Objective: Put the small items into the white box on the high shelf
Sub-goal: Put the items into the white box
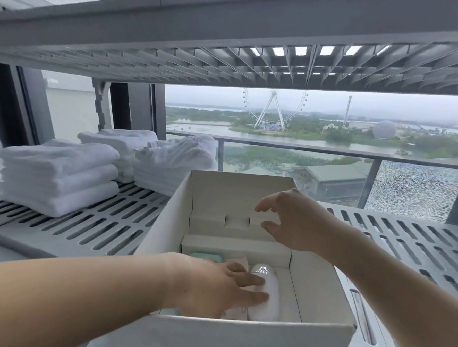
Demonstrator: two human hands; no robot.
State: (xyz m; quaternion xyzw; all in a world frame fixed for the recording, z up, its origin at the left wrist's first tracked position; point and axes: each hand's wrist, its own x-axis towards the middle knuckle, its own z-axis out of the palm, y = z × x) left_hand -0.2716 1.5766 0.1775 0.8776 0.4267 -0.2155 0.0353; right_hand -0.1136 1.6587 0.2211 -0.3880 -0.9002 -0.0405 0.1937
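Left hand [210, 287] hides most of the teal item [206, 257] (partly pink packet [240, 262] too).

One white box [221, 199], three towel stacks [59, 173], two hands [210, 287], one white bottle [266, 296]

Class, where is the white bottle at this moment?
The white bottle lies in the box, in its near compartment, under the left hand's fingertips and right of a pink item.

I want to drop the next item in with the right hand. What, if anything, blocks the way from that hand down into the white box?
Nothing visible does. The right hand hovers open and empty above the white box, which has no lid on. Below, the left hand rests on a white oval item in the front compartment, leaving bare space to its right.
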